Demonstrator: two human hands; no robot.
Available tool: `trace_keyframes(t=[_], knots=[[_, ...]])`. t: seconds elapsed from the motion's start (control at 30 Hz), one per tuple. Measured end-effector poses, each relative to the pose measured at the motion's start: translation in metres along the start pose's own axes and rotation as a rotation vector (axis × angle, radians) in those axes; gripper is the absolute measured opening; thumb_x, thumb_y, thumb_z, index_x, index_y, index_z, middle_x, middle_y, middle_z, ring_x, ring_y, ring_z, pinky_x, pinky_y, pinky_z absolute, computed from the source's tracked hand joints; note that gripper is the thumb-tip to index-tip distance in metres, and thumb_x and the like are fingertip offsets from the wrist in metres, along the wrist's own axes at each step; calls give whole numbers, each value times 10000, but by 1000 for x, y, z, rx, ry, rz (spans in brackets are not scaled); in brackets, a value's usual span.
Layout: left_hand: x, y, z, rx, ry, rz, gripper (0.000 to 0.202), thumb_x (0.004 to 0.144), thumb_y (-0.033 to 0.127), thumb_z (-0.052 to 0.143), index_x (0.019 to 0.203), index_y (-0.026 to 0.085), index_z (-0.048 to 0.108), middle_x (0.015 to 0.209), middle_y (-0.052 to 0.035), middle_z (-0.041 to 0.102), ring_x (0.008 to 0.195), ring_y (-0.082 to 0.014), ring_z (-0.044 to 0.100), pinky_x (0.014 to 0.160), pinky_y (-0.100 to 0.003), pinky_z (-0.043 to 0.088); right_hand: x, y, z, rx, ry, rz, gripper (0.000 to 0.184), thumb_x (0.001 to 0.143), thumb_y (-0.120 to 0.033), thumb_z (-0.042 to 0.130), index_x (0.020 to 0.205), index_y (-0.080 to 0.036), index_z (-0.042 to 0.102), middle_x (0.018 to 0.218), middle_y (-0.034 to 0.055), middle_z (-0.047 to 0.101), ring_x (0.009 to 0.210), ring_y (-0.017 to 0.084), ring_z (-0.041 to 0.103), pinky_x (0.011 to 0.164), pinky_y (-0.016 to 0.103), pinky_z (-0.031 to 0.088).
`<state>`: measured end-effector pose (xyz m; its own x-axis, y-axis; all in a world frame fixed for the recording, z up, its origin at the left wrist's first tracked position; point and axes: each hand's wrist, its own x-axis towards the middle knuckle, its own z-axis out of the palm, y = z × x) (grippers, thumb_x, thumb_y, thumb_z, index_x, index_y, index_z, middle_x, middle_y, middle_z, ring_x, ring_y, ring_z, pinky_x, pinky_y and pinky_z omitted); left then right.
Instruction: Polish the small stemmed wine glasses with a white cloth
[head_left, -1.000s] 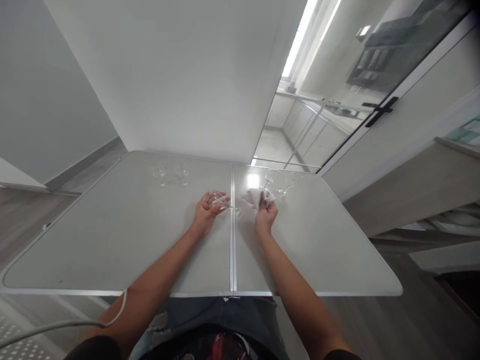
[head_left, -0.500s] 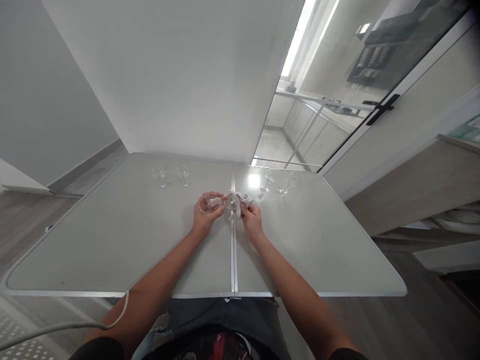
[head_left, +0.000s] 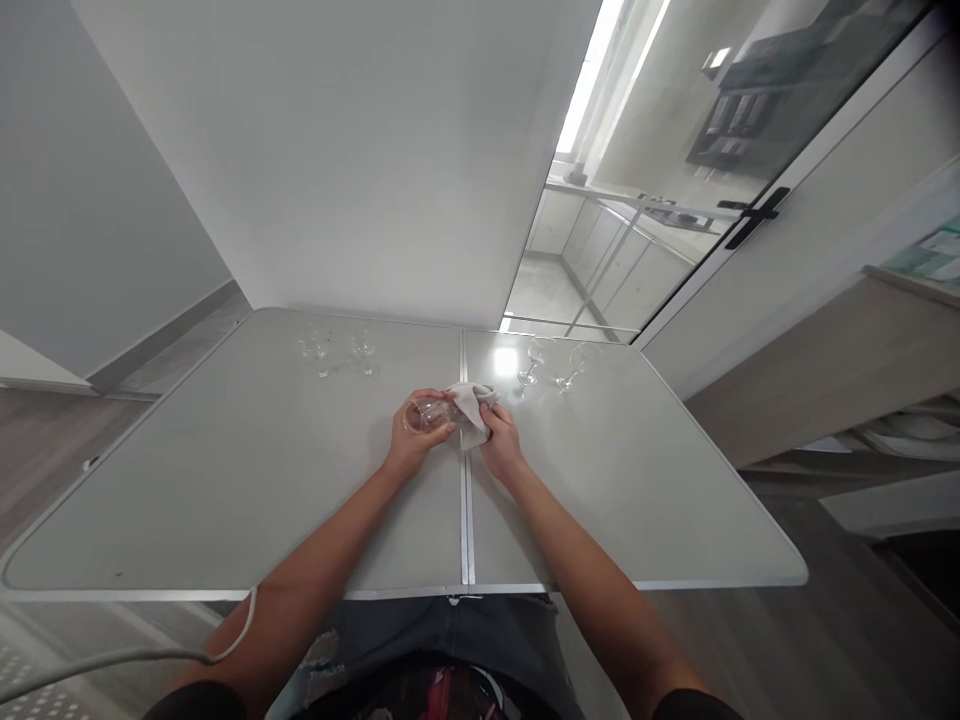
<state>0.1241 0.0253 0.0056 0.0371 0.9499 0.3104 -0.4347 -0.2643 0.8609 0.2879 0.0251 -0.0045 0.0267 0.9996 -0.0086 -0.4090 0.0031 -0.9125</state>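
Over the middle of the table, my left hand (head_left: 410,440) is closed round the bowl of a clear wine glass (head_left: 426,412). The glass lies on its side in the air, its rim toward the left and its foot end toward the right. A pale grey cloth (head_left: 472,408) covers the foot end, so the foot is hidden. My right hand (head_left: 502,437) grips the cloth from the right, thumb on top, and presses it against the glass.
Two clear stemmed glasses stand at the back left of the grey folding table (head_left: 247,480), one a wine glass (head_left: 365,352). Two more, including a stemmed glass (head_left: 568,370), stand at the back right. Behind are a white wall and a glass door (head_left: 600,250). A white cable (head_left: 135,655) crosses my left forearm.
The cloth has come round over the foot of the glass, which showed before. It now hangs more spread out between my hands. Both hands keep nearly the same place.
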Motion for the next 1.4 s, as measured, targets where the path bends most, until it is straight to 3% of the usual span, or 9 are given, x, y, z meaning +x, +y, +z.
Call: trace_keyframes(t=[0.17,0.33,0.57,0.8,0.93,1.07,1.17,1.27,1.4], knots=[[-2,1,0,18,53,20,518,631,280,907,1062,206,629,1203,-108,701,1005,-238,711,942,-412,548,3,1,-4,-178,6,30,425,752,-552,767,878,-146,747,792,45,708,764,201,632,696,304,501],[-3,6,6,57,-1,16,499,634,261,902,1051,192,636,1184,-122,706,1105,-261,678,981,-415,527,1,0,-2,-147,39,-140,380,728,-377,816,1045,-176,757,1008,54,747,906,206,661,855,321,505],[-2,4,4,79,-9,-11,629,664,274,892,1170,226,522,1167,-112,723,992,-229,708,889,-375,548,1,-3,-8,-242,57,-42,302,687,-366,812,888,-146,771,820,39,722,770,207,641,734,319,514],[-8,-4,1,153,-165,147,577,667,259,898,1063,225,481,1043,-77,716,880,-207,706,830,-377,551,-7,-24,-10,-361,328,-375,314,875,-405,638,1054,-158,712,943,43,711,902,208,643,802,294,514],[-7,-5,-6,432,-164,277,619,658,372,899,1162,199,585,946,-53,713,711,-144,645,690,-292,526,-20,-29,-8,-516,182,-655,372,933,-304,548,1278,-206,647,1224,71,699,1147,262,646,975,376,504],[-6,-5,-13,833,-114,377,605,714,493,820,1200,189,628,878,-41,728,634,-135,616,640,-276,496,-27,-30,-7,-794,-196,-953,436,869,-185,526,1286,-248,635,1275,89,692,1156,285,673,983,444,523],[-4,-5,-18,1134,-37,493,524,774,519,742,1159,171,664,802,-50,729,637,-169,634,684,-308,472,-26,-29,-5,-912,-311,-1047,552,798,-121,518,1332,-256,556,1256,87,694,1114,289,692,1074,541,443],[-2,-3,-21,1304,-29,533,426,870,506,644,1141,178,680,821,-75,746,664,-182,662,681,-313,427,-26,-28,-2,-908,-278,-947,608,780,-104,518,1366,-252,460,1132,76,715,1000,273,696,1055,553,431],[-1,-1,-23,1358,-161,603,476,877,592,625,1148,206,688,1014,-128,767,860,-224,718,688,-320,405,-28,-34,2,-740,-371,-518,485,858,-158,496,1329,-256,432,970,38,682,989,248,632,920,439,484]])
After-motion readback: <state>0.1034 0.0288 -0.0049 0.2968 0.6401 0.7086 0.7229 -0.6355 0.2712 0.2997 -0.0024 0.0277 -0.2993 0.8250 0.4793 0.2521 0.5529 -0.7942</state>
